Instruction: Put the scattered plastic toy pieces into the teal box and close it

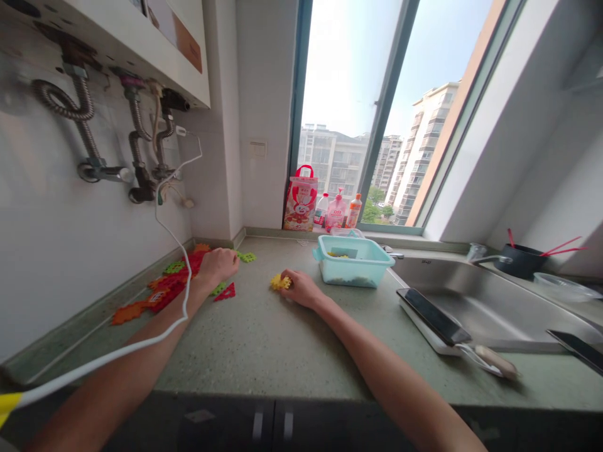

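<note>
My right hand rests on the green countertop, its fingers closed on a yellow snowflake-shaped plastic piece. My left hand is curled into a loose fist over the pile of red, orange and green plastic pieces by the left wall; what it holds is hidden. A red triangular piece lies just below that hand, and a green piece lies just beyond it. A light blue plastic tub stands to the right of my right hand, with a few yellow pieces inside.
A steel sink lies to the right, with a phone on its edge and a dark pot behind. Bottles and a red bag stand on the window sill. A white cable crosses my left arm. Pipes hang on the left wall.
</note>
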The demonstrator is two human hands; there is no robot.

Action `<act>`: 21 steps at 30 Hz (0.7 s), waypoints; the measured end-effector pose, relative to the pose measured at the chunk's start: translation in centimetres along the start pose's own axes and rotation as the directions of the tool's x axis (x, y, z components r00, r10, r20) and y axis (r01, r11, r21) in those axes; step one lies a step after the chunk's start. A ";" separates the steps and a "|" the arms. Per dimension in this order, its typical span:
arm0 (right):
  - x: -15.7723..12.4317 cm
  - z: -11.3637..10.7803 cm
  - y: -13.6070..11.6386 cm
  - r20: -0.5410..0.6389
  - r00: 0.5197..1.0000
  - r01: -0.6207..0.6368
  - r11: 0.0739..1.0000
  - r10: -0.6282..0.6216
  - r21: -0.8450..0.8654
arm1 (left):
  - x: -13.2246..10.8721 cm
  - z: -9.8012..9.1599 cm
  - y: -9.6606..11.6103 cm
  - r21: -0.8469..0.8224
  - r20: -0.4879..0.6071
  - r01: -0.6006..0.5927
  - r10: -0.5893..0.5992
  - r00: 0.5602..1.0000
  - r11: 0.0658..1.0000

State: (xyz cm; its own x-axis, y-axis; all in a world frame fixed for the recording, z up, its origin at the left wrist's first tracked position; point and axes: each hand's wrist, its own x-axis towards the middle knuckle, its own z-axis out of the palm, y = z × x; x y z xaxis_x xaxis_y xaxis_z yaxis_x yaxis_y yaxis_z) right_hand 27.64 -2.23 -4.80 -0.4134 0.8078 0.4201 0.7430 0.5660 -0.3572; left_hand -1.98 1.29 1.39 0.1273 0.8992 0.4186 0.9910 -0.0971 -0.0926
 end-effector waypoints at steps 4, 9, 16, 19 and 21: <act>0.1 -1.2 -0.2 -0.021 0.990 0.136 0.989 -0.138 -0.060 | 0.2 0.3 0.7 -0.003 -0.037 -0.086 0.086 0.996 0.996; -0.2 -7.4 1.1 -0.320 0.914 0.163 0.949 -0.248 -0.271 | 0.1 0.5 1.0 -0.033 -0.037 -0.100 0.099 0.994 0.994; -3.3 -15.2 6.8 -0.785 0.619 -0.408 0.851 -0.008 -0.331 | 0.1 0.3 0.8 -0.018 0.067 -0.019 0.021 0.998 1.000; -3.9 -15.6 7.7 -0.802 0.597 -0.485 0.809 0.028 -0.333 | 0.1 -0.1 0.5 -0.006 0.098 0.003 -0.003 0.995 1.000; -4.0 -15.4 7.8 -0.758 0.647 -0.524 0.771 0.083 -0.363 | 0.1 -0.3 0.1 -0.005 0.126 0.024 -0.023 0.992 1.000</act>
State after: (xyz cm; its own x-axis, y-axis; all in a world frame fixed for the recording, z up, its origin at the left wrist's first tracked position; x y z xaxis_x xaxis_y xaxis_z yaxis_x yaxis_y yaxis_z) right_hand 43.17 -3.63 3.56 0.1930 0.4449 0.8745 0.9801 -0.0462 -0.1928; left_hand -1.89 1.24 1.70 0.0978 0.9478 0.3035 0.9939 -0.0776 -0.0780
